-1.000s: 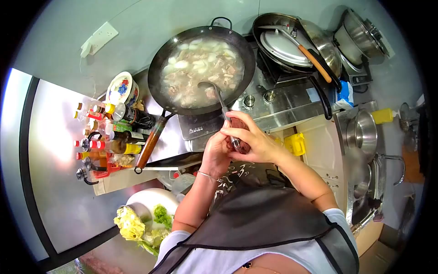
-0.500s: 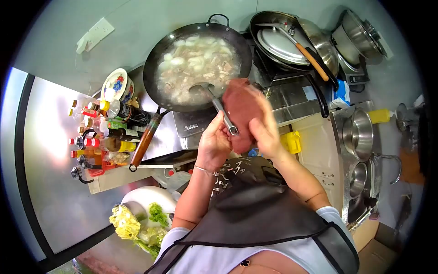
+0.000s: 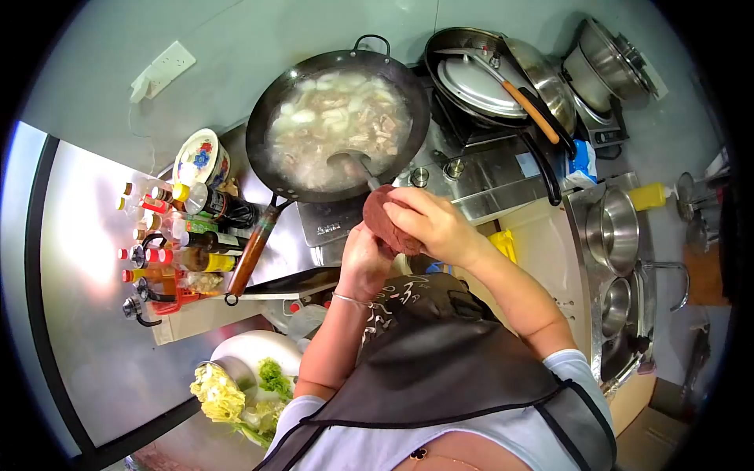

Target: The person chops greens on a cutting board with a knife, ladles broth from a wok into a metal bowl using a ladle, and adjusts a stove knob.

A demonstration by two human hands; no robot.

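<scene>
My right hand (image 3: 432, 225) presses a reddish-brown cloth (image 3: 393, 224), folded or bunched up, around the handle of a metal ladle (image 3: 355, 163). Beneath the cloth my left hand (image 3: 366, 253) is closed on the handle end, which the cloth mostly hides. The ladle's bowl rests in a large black wok (image 3: 259, 133), in cloudy, steaming broth (image 3: 334, 122) with pale pieces and chunks of meat. The wok's wooden handle (image 3: 253, 253) points toward the front left.
Several bottles (image 3: 184, 235) and a flowered bowl (image 3: 202, 159) stand left of the wok. A lidded pan (image 3: 481, 85) sits on the burner to the right. Metal bowls (image 3: 613, 228) are by the sink. Vegetables (image 3: 221, 392) and a white plate (image 3: 263, 345) are at lower left.
The cloth was wrapped low on the handle, then spread out beside it with my right hand, and is now bunched around the handle again. The ladle's bowl has stayed in the wok.
</scene>
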